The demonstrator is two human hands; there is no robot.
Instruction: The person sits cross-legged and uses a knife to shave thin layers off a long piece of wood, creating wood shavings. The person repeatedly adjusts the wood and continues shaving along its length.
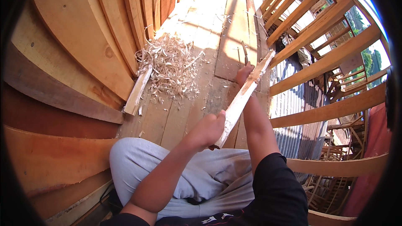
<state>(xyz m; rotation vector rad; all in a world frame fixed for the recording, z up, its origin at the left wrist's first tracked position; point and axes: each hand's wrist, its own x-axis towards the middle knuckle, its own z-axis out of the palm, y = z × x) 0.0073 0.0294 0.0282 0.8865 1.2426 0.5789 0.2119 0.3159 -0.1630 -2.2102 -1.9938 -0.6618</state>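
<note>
Our left hand (pixel 210 129) grips the stick (pixel 241 100) by its near end, our right hand (pixel 243 75) a knife (pixel 245 51) beside its far half; shavings (pixel 173 65) heap the floor (pixel 167 130) leftward, a railing (pixel 326 71) flanks us rightward

This looks like a raised wooden balcony (pixel 236 69): plank floor (pixel 176 121), slatted railing (pixel 326 112) and corrugated metal sheeting (pixel 288 102) beyond it.

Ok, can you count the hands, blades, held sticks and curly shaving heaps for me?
Hands: 2, left hand and right hand
Knife-like blade: 1
Held stick: 1
Curly shaving heap: 1
Total: 5
</note>
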